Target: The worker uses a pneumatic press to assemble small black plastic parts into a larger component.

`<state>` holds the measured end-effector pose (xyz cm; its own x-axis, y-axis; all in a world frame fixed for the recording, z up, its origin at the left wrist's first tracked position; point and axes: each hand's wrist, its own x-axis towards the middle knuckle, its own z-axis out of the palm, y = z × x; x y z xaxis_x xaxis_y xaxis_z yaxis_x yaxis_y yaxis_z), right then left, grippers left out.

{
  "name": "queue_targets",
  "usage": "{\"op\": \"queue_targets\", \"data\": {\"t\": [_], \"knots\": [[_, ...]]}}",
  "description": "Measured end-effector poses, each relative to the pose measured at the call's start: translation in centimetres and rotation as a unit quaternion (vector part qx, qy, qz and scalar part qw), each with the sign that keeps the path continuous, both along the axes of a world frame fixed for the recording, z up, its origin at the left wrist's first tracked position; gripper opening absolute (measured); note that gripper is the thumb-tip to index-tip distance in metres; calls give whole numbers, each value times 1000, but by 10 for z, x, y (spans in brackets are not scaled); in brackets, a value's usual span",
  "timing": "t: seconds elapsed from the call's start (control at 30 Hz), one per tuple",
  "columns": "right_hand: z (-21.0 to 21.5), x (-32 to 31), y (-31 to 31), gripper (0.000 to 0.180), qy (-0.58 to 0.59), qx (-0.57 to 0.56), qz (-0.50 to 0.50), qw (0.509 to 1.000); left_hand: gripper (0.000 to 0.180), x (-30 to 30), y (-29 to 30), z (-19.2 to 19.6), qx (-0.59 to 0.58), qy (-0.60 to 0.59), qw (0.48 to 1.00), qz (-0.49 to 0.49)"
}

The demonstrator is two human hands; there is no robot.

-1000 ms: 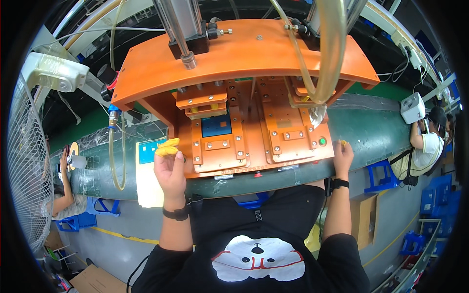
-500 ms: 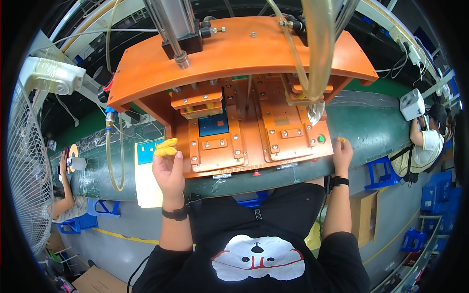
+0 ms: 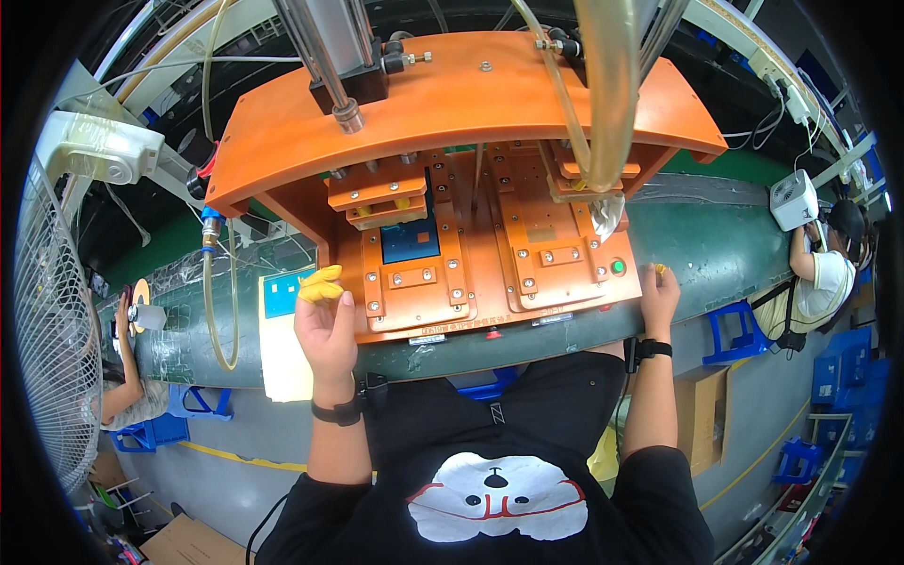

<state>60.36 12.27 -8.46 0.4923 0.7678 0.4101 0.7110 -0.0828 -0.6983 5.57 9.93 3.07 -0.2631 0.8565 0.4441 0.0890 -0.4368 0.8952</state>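
Note:
My left hand (image 3: 325, 318) is by the left front corner of an orange press (image 3: 480, 85). Yellow finger covers (image 3: 321, 282) sit on its bent fingers, and the thumb stands apart from them; nothing shows in its grasp. Close to the press's right front corner is my right hand (image 3: 660, 294), its fingers curled in, with a bit of yellow at one fingertip. A green button (image 3: 618, 266) on the press lies just left of it. On the left fixture plate (image 3: 414, 280) rests a dark blue panel (image 3: 411, 241), partly under the raised press block (image 3: 377, 196). The right fixture plate (image 3: 556, 240) shows bare orange metal.
The press stands on a green bench (image 3: 716, 235). Left of it lie a blue sheet (image 3: 281, 296) and a pale yellow paper (image 3: 286, 363). A clear hose (image 3: 213, 311) hangs near them. A fan (image 3: 56, 330) fills the far left. People work at both sides.

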Motion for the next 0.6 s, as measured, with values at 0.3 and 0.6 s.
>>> {"op": "queue_targets", "data": {"t": [0.3, 0.6], "knots": [[-3, 1, 1, 23, 2, 9, 2, 1000, 22, 3, -1, 3, -6, 0, 1000, 2], [5, -4, -1, 23, -7, 4, 2, 1000, 20, 3, -1, 3, -5, 9, 1000, 3]]}}
